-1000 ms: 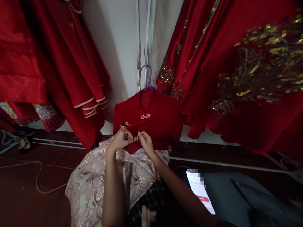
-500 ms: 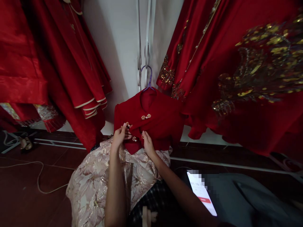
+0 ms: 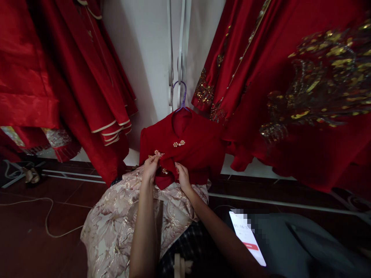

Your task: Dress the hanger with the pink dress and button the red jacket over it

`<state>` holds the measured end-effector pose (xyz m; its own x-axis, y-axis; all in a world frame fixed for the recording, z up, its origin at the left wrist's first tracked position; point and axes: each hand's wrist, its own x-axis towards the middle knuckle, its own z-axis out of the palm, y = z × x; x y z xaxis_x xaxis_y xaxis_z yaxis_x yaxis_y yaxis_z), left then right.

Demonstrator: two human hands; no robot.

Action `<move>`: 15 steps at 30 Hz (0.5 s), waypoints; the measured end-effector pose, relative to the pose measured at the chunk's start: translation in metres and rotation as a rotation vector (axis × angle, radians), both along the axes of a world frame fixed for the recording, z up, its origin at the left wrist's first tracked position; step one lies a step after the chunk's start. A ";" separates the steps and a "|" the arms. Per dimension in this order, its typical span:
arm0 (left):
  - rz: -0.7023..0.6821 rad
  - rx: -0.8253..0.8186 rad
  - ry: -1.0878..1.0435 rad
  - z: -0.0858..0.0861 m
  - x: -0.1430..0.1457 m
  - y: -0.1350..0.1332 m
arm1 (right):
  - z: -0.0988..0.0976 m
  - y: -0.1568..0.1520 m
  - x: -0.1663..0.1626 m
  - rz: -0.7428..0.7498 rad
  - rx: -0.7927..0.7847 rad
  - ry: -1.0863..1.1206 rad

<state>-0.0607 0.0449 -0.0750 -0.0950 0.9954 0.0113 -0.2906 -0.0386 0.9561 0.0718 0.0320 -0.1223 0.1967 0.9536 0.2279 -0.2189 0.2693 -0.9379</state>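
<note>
A red jacket point(image 3: 199, 143) hangs by its shoulders on a purple hanger point(image 3: 183, 99), its front towards me. Pearl-and-gold flower fastenings point(image 3: 179, 143) sit on the chest, with others lower down. My left hand point(image 3: 151, 166) is closed in a pinch at the jacket's front, its fingertips right at one of the flower fastenings point(image 3: 157, 152). Closed on the other front edge, my right hand point(image 3: 183, 176) holds the cloth near the lower fastening point(image 3: 165, 171). Exactly what lies between the left fingertips is too small to make out.
Pale pink floral brocade point(image 3: 110, 220) is spread over my lap. Red garments with cream trim point(image 3: 87, 88) hang on the left, gold-sequined ones point(image 3: 290, 96) on the right. A lit phone point(image 3: 247, 239) lies at lower right. White metal rails point(image 3: 272, 201) run near the floor, where a cable point(image 3: 50, 216) trails.
My left hand has shifted slightly right, and its fingers have drawn together into a pinch at the flower fastening. My right hand has moved a little right and down, still on the jacket edge.
</note>
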 end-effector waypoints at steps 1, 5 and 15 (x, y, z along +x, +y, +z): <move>0.030 0.013 0.024 -0.002 0.001 0.002 | 0.000 0.000 0.000 -0.001 0.000 -0.001; 0.106 0.028 0.106 -0.006 0.003 0.003 | 0.003 -0.002 0.000 0.000 0.003 -0.013; -0.005 0.407 0.506 0.054 0.035 0.012 | -0.001 -0.001 0.003 0.021 0.012 -0.048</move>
